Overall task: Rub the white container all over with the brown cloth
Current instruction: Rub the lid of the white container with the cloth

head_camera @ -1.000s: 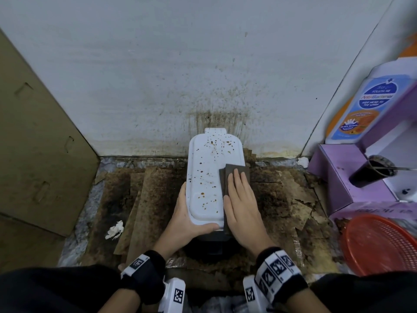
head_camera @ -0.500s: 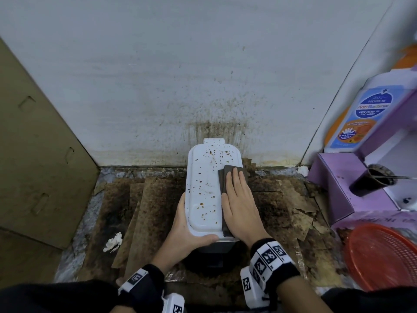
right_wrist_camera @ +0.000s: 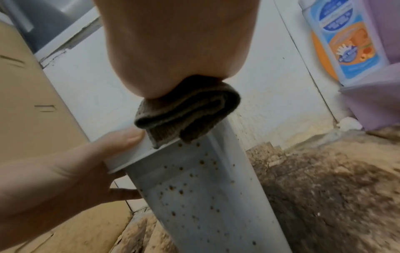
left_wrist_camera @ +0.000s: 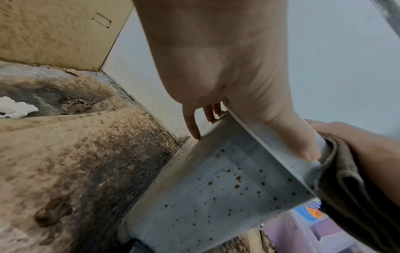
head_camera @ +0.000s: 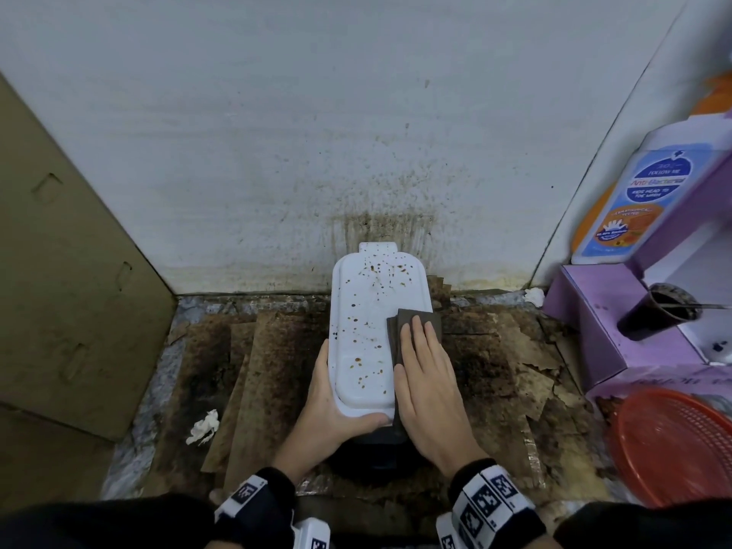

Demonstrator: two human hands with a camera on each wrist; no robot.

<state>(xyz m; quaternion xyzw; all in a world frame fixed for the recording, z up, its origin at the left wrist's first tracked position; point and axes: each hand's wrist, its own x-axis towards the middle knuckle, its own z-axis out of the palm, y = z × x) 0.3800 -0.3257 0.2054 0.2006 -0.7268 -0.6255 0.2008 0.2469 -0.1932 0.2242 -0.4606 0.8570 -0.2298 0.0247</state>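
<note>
Head view. White container [head_camera: 362, 334] stands on stained cardboard sheets [head_camera: 253, 374] against the foot of a spattered white wall [head_camera: 317, 132]; its top face is dotted with brown specks. Left hand [head_camera: 332, 406] wraps the near-left corner, thumb across the near edge, fingers down the left side out of sight. Right hand [head_camera: 427, 384] lies flat with fingers straight and together, pressing the folded brown cloth [head_camera: 412, 318] onto the container's right edge; cloth shows past the fingertips. Crumpled white tissue [head_camera: 204, 427] on the floor to the left, cardboard panel [head_camera: 71, 271] leaning at far left. To the right: purple box [head_camera: 594, 311], a wash bottle [head_camera: 641, 200] with blue and orange label, red basket [head_camera: 673, 449] at lower right.

Left wrist view. Left hand [left_wrist_camera: 216, 68] seen from behind; fingertips [left_wrist_camera: 194, 131] touch the container [left_wrist_camera: 216, 188] side, thumb laid along the rim. Speckled wall of the container fills the lower middle. Cloth [left_wrist_camera: 346, 196] bunched at the right corner under the other hand.

Right wrist view. Heel of the right hand [right_wrist_camera: 173, 51] sits on the cloth [right_wrist_camera: 190, 111], which is folded in several layers on the container [right_wrist_camera: 205, 196] top corner. Fingers hidden from here, so their lie cannot be read in this frame. Left hand [right_wrist_camera: 54, 179] clamps the rim, thumb on top just beside the cloth. Picture soft at the edges, probably motion blur.
</note>
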